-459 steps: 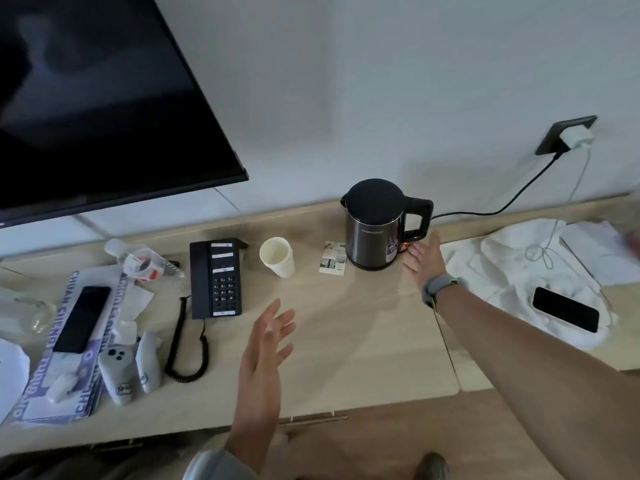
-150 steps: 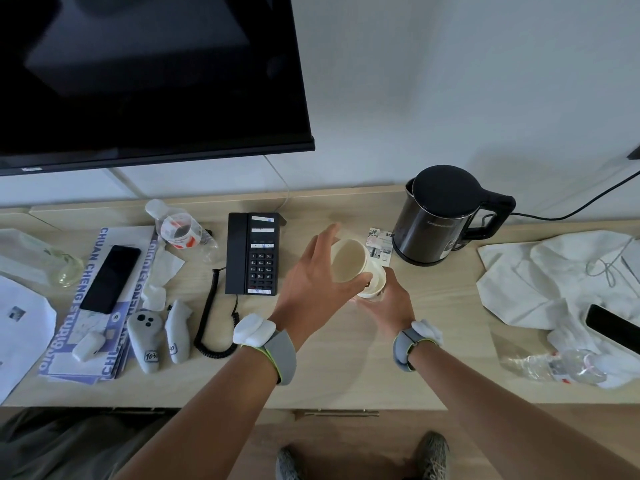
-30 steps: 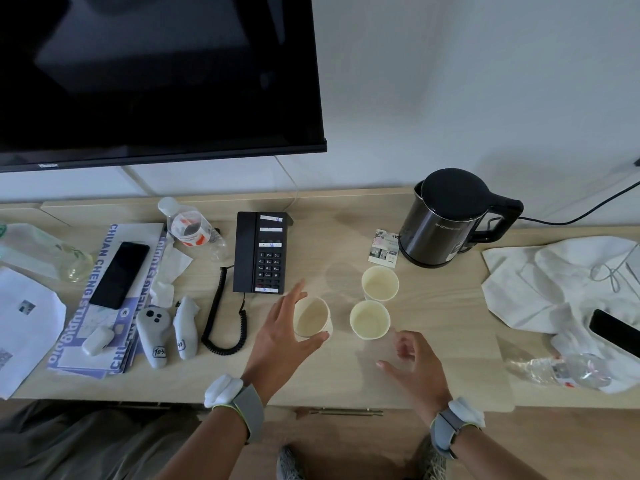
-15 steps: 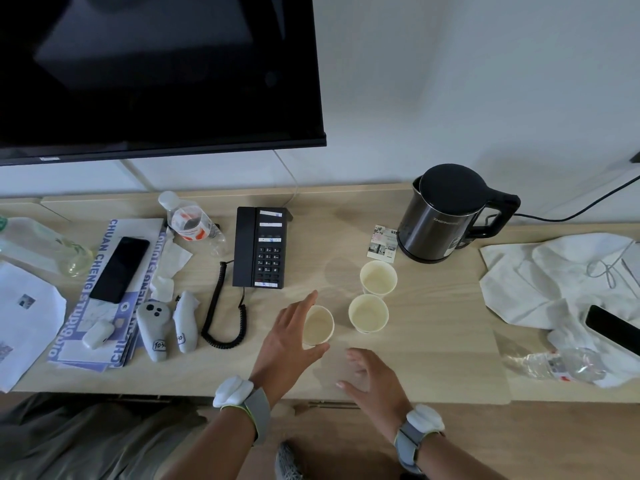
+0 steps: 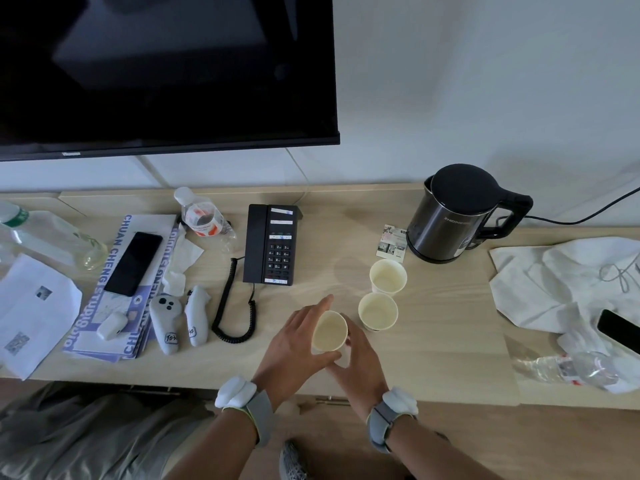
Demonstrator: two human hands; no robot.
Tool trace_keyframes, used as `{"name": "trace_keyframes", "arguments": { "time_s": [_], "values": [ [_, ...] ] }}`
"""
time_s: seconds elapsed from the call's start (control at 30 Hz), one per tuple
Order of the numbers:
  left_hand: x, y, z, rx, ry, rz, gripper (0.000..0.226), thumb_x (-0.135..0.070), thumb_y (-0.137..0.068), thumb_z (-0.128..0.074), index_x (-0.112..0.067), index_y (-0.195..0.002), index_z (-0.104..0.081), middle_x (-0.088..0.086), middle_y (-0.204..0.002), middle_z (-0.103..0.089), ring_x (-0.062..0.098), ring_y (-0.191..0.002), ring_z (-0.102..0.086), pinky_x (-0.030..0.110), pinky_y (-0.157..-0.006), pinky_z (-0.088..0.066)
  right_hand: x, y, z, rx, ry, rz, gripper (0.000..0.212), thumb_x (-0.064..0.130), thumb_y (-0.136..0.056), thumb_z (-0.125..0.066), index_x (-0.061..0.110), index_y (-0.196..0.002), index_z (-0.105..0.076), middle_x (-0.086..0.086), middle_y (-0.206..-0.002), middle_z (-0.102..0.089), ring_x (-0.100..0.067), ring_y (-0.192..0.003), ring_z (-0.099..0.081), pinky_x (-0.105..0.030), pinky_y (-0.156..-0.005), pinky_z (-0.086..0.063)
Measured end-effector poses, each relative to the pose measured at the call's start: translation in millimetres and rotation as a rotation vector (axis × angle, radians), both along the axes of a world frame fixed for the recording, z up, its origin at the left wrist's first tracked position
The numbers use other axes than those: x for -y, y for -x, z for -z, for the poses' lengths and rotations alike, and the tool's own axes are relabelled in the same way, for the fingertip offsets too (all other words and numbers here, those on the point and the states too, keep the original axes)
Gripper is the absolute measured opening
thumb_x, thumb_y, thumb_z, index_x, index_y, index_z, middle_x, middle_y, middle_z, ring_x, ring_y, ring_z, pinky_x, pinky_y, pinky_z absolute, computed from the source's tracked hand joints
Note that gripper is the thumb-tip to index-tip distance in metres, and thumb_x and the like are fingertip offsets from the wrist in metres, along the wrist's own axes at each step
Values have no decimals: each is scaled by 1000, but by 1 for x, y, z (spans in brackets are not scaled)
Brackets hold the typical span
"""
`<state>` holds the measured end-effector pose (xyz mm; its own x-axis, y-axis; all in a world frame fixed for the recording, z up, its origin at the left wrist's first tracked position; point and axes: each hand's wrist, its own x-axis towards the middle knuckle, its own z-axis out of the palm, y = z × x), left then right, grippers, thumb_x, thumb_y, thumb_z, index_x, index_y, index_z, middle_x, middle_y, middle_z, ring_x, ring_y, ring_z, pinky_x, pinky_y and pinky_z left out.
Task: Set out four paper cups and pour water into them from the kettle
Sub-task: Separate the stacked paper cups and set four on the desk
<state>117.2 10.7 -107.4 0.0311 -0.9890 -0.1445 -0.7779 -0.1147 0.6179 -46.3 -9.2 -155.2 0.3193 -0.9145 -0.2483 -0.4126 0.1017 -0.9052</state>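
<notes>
A black television screen (image 5: 166,71) hangs on the wall above a long wooden desk (image 5: 443,341). At the right end of the desk lies a crumpled white cloth (image 5: 561,282) with a dark phone (image 5: 620,332) on its near edge and an empty plastic bottle (image 5: 568,368) in front of it. The black kettle (image 5: 453,216) stands upright on its base at the back of the desk, lid closed, handle pointing right, with a black cord (image 5: 588,216) running off to the right. A black desk telephone (image 5: 272,244) lies left of centre, its coiled cord trailing toward the near edge. Further left are a printed booklet (image 5: 138,327) carrying a second phone (image 5: 133,263), two pale controllers (image 5: 180,320), and a small water bottle (image 5: 204,216).

Two empty paper cups stand upright in front of the kettle: the far cup (image 5: 388,277) and the middle cup (image 5: 377,311), just beside each other. A third paper cup (image 5: 328,331), tilted toward the camera, sits nearest the front edge and left of the other two. The left hand (image 5: 294,344) has its fingers wrapped around this cup's left side. The right hand (image 5: 356,362) cups the lower right side of the same cup; whether a further cup is nested beneath cannot be told. Both wrists wear grey bands.
</notes>
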Motion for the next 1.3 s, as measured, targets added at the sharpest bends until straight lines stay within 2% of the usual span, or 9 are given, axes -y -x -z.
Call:
{"name": "trace_keyframes", "arguments": {
  "time_s": [0.13,0.2,0.43,0.63,0.8,0.9,1.07,1.2,1.3],
  "values": [
    [-1,0,-4,-31,12,0,102,-51,-79,-82,-58,-158,-19,-33,-144,-47,-12,-133,-41,3,-96,-34,3,-5,-3,20,27,54,61,29,-83,-77,52,-132,-50,25,-128,-64,3,-119,-61,-34,-97,-57],
    [-1,-2,-7,-43,17,-12,103,-51,-77,-83,-60,-157,-19,-33,-143,-48,-12,-133,-41,1,-97,-33,2,-7,-4,24,29,66,58,31,-81,-77,52,-129,-51,26,-125,-65,4,-116,-62,-31,-94,-57],
    [-1,-1,-11,-61,42,-77,101,-56,-77,-83,-56,-157,-22,-27,-142,-53,-8,-133,-43,10,-103,-34,3,-8,-6,11,28,49,55,39,-83,-78,48,-129,-50,26,-127,-64,7,-117,-59,-11,-90,-44],
    [3,-1,-15,-92,38,-99,98,-60,-75,-81,-70,-150,-18,-29,-141,-55,-9,-130,-47,9,-101,-36,6,-9,-8,47,-1,46,62,47,-81,-79,52,-133,-47,26,-130,-64,6,-121,-59,-21,-97,-50],
    [5,-4,-20,-87,44,-87,98,-57,-76,-84,-57,-154,-25,-25,-142,-57,-7,-129,-49,18,-106,-42,8,-12,-7,27,5,36,63,47,-82,-78,45,-138,-48,23,-132,-64,2,-124,-59,-32,-102,-53],
    [4,-4,-21,-73,69,-86,96,-55,-78,-83,-51,-156,-28,-27,-139,-55,-6,-130,-48,22,-109,-43,10,-13,-7,4,20,36,61,44,-83,-77,42,-138,-50,21,-131,-64,1,-122,-60,-31,-100,-53],
    [12,-5,-27,-117,98,-115,97,-64,-76,-80,-56,-156,-24,-40,-134,-48,-18,-131,-41,8,-103,-34,13,-10,-2,-63,38,56,56,22,-86,-81,25,-136,-55,9,-128,-66,-12,-118,-64,-37,-98,-54],
    [26,-7,-39,-176,116,-147,100,-62,-72,-85,-67,-151,-22,-34,-135,-54,-16,-129,-46,8,-101,-35,18,-17,-3,-89,51,61,57,17,-85,-83,15,-135,-56,-1,-128,-67,-21,-118,-64,-29,-92,-50],
    [37,-9,-50,-184,171,-200,99,-69,-70,-81,-58,-151,-26,-33,-133,-56,-14,-127,-48,5,-99,-35,25,-22,-5,-114,48,58,59,19,-85,-84,10,-136,-55,-5,-128,-68,-26,-118,-65,-33,-90,-52]
  ]
}}
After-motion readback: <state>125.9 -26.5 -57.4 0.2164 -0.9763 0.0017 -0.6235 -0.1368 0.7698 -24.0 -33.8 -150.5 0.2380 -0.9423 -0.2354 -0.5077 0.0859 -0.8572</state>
